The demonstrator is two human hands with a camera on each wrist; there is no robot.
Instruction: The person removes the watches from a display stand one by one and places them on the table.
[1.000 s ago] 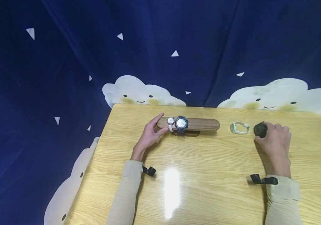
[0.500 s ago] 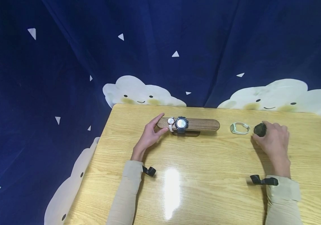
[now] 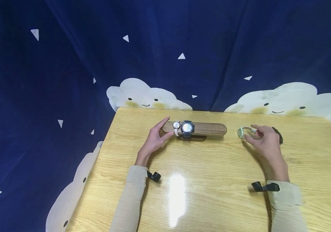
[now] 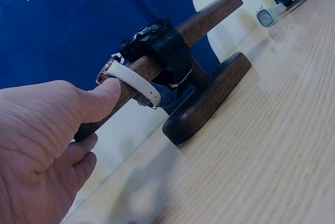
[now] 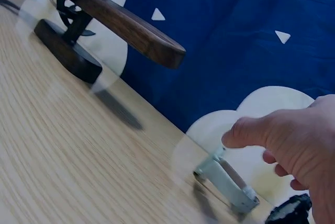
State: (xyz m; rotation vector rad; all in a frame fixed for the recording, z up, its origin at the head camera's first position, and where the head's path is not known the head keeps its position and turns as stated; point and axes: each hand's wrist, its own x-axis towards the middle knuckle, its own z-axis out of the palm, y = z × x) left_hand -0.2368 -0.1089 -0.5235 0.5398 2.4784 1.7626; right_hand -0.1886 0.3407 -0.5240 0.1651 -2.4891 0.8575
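Note:
My left hand (image 3: 153, 139) grips the left end of a wooden watch stand (image 3: 210, 129), thumb beside the white strap in the left wrist view. On the stand's bar sit a small white-strapped watch (image 3: 176, 125) and, right beside it, a chunky black watch (image 3: 187, 128). My right hand (image 3: 267, 141) hovers over a pale mint watch (image 3: 240, 132) on the table, thumb and fingers spread apart. In the right wrist view, the thumb is above the mint watch (image 5: 227, 185) and nothing is held. A dark watch (image 3: 279, 135) lies behind the right hand, partly hidden.
The wooden table (image 3: 211, 180) ends at the back against a dark blue curtain (image 3: 159, 64) with clouds and white triangles. The right half of the stand's bar (image 5: 141, 33) juts out above the table.
My right hand has let go of the dark watch, leaving it on the table, and has moved left to the mint watch. The left hand keeps its grip on the stand.

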